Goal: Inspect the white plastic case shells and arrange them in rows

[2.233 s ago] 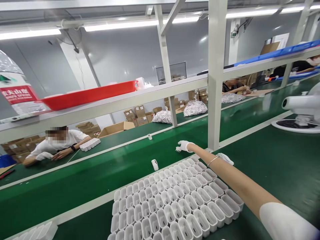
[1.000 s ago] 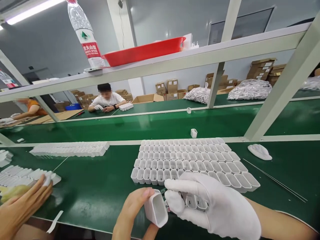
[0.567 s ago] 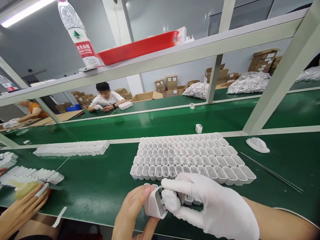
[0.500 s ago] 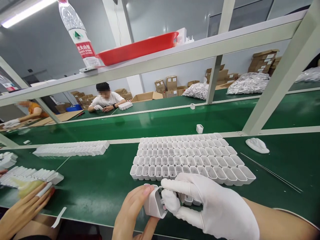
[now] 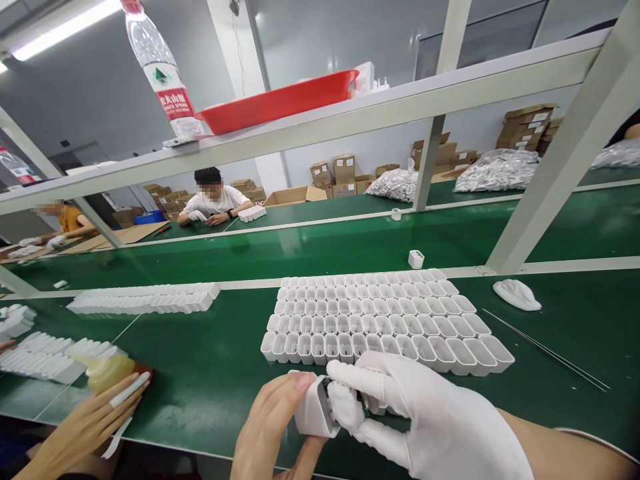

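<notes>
As recorded at this station, our bare left fingers point(image 5: 280, 393) and gloved right fingers point(image 5: 360, 373) are clenched on a white plastic casing point(image 5: 313, 410), held over the green bench point(image 5: 200, 373), just before the rows of upright casings point(image 5: 370, 320).

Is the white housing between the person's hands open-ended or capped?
Open-ended: the white housing shows a dark opening at the end facing the gloved right hand.
</notes>
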{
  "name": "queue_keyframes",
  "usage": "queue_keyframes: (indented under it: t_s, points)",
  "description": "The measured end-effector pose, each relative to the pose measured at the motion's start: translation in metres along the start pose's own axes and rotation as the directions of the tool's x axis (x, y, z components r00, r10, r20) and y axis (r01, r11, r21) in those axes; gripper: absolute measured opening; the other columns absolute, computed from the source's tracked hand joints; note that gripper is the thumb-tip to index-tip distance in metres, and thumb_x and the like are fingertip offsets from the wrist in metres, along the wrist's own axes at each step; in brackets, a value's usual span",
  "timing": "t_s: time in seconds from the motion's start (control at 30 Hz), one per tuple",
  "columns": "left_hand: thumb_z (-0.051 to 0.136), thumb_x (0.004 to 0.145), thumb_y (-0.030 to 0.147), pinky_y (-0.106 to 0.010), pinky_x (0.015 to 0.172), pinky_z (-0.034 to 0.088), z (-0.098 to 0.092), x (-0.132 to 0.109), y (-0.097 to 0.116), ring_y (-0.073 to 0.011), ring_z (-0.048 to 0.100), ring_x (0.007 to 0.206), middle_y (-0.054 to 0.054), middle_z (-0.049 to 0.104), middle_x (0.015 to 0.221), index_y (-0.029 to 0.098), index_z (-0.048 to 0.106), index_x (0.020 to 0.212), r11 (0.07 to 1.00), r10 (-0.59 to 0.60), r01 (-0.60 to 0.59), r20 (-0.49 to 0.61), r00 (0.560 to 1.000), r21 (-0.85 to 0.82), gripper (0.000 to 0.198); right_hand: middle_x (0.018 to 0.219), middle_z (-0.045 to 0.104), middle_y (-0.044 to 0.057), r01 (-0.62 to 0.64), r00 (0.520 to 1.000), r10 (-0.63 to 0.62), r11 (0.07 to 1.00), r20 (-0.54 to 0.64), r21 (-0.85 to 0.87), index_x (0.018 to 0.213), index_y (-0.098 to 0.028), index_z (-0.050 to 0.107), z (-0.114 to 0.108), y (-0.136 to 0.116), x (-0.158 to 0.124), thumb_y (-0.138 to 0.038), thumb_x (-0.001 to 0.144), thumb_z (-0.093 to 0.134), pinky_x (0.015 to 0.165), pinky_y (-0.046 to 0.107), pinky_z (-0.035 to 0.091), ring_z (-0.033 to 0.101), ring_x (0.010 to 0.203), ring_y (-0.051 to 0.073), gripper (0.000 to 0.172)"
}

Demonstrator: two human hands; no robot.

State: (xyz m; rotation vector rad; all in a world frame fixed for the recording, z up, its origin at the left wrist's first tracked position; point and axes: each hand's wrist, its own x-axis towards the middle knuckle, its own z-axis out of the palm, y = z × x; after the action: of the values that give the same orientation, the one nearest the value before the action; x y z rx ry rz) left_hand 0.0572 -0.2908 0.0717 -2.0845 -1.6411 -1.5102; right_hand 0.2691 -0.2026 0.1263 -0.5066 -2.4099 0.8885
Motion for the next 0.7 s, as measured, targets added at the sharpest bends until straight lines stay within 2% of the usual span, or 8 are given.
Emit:
queue_keyframes:
  t_s: [0.13, 0.23, 0.33, 0.47, 0.57, 0.63, 0.7]
  points:
    - [0.071, 0.087, 0.027, -0.039, 0.089, 0.065, -0.001, 0.004, -0.005, -0.0273, 0.076, 0.100, -0.001, 0.078, 0.108, 0.039, 0.062, 0.133, 1.000, -0.009, 0.009, 0.033, 0.999, -0.007, 0.048, 0.083, 0.059, -0.003, -0.050, 0.999, 0.050, 0.998, 0.001, -0.044, 0.098, -0.025, 0.058, 0.002, 0.003, 0.000, -0.010, 0.091, 0.055, 0.071, 0.021, 0.045, 0.053, 0.072, 0.010, 0.017]
    - [0.071, 0.087, 0.027, -0.039, 0.083, 0.067, -0.002, 0.005, -0.005, -0.0281, 0.076, 0.098, 0.000, 0.079, 0.103, 0.041, 0.063, 0.130, 1.000, -0.025, 0.025, 0.033, 0.999, 0.008, 0.047, 0.086, 0.059, -0.003, -0.028, 0.999, 0.028, 1.000, 0.027, -0.004, 0.097, -0.024, 0.058, 0.003, 0.007, 0.002, -0.012, 0.092, 0.056, 0.070, 0.020, 0.045, 0.053, 0.073, 0.010, 0.013]
    - [0.070, 0.088, 0.030, -0.038, 0.080, 0.066, -0.001, 0.005, 0.001, -0.0269, 0.076, 0.098, -0.001, 0.079, 0.102, 0.038, 0.063, 0.131, 1.000, 0.003, -0.003, -0.005, 1.000, -0.002, 0.044, 0.089, 0.061, -0.001, 0.027, 0.997, -0.030, 0.998, 0.064, 0.049, 0.095, -0.023, 0.058, 0.000, 0.010, 0.005, -0.011, 0.092, 0.055, 0.073, 0.022, 0.047, 0.054, 0.075, 0.011, 0.012]
    - [0.064, 0.092, 0.026, -0.035, 0.089, 0.062, 0.005, 0.005, 0.007, -0.0228, 0.073, 0.102, -0.004, 0.078, 0.106, 0.032, 0.062, 0.132, 1.000, -0.004, 0.004, 0.008, 1.000, 0.005, 0.041, 0.087, 0.061, -0.001, 0.023, 0.993, -0.035, 0.994, 0.113, 0.108, 0.093, -0.021, 0.061, -0.003, 0.010, 0.006, -0.007, 0.087, 0.063, 0.071, 0.022, 0.048, 0.056, 0.075, 0.012, 0.015]
    - [0.063, 0.092, 0.025, -0.034, 0.091, 0.061, 0.010, 0.006, 0.005, -0.0228, 0.073, 0.103, -0.005, 0.078, 0.109, 0.030, 0.067, 0.127, 0.997, -0.077, 0.077, 0.042, 0.996, -0.001, 0.035, 0.091, 0.063, 0.000, -0.022, 0.991, 0.011, 0.996, 0.134, 0.085, 0.100, -0.023, 0.066, -0.003, 0.012, 0.004, -0.017, 0.088, 0.070, 0.074, 0.023, 0.048, 0.059, 0.080, 0.014, 0.015]
    - [0.066, 0.092, 0.029, -0.037, 0.089, 0.063, 0.012, 0.007, 0.002, -0.0247, 0.075, 0.100, -0.004, 0.079, 0.105, 0.030, 0.071, 0.119, 0.992, -0.120, 0.122, 0.049, 0.992, -0.029, 0.028, 0.092, 0.063, 0.002, -0.020, 0.992, 0.012, 0.998, 0.125, 0.064, 0.109, -0.023, 0.068, -0.003, 0.014, 0.004, -0.028, 0.095, 0.064, 0.075, 0.025, 0.049, 0.059, 0.080, 0.015, 0.016]
    - [0.070, 0.090, 0.033, -0.038, 0.084, 0.066, 0.014, 0.009, 0.003, -0.0261, 0.076, 0.094, -0.003, 0.080, 0.100, 0.031, 0.073, 0.113, 0.987, -0.148, 0.150, 0.050, 0.988, -0.051, 0.024, 0.090, 0.062, 0.004, -0.043, 0.994, 0.034, 0.996, 0.105, 0.077, 0.117, -0.023, 0.070, -0.004, 0.014, 0.006, -0.036, 0.101, 0.054, 0.075, 0.028, 0.050, 0.058, 0.079, 0.016, 0.026]
